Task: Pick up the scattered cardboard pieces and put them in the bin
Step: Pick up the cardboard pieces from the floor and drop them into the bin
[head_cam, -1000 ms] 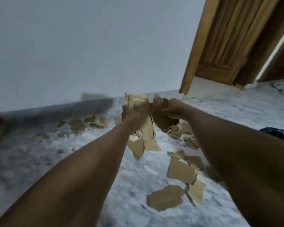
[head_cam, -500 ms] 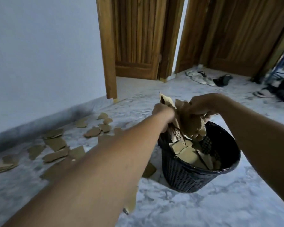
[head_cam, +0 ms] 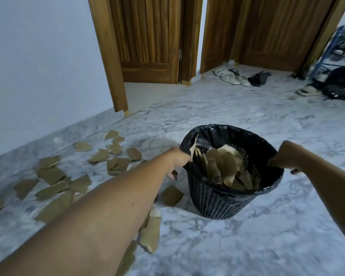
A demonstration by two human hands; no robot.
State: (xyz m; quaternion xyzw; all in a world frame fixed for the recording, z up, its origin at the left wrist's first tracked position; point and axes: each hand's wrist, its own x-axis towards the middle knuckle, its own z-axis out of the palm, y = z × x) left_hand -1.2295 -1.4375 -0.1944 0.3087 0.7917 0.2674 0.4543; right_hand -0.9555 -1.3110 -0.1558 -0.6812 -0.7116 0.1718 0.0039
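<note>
Cardboard pieces (head_cam: 221, 166) lie jumbled inside the black mesh bin (head_cam: 217, 204), between the two sets of fingers. The left hand (head_cam: 178, 161) hooks its fingers over the left rim, curled onto the black liner (head_cam: 227, 131), with the thumb (head_cam: 172, 174) outside the wall (its nail looks dark). A pale torn piece (head_cam: 193, 148) stands upright just beside those fingers, inside the rim. The right hand (head_cam: 285, 156) grips the opposite rim, its fingers (head_cam: 272, 162) curled down over the edge and the thumb outside. Loose pieces (head_cam: 50, 174) lie scattered on the marble floor (head_cam: 247, 246), out to the left of the left fingers and under that forearm. One square piece (head_cam: 171, 195) lies just beside the bin's base, below the left thumb. Well beyond both hands, wooden doors (head_cam: 147, 40) and some sandals (head_cam: 231, 77) sit at the far side.
</note>
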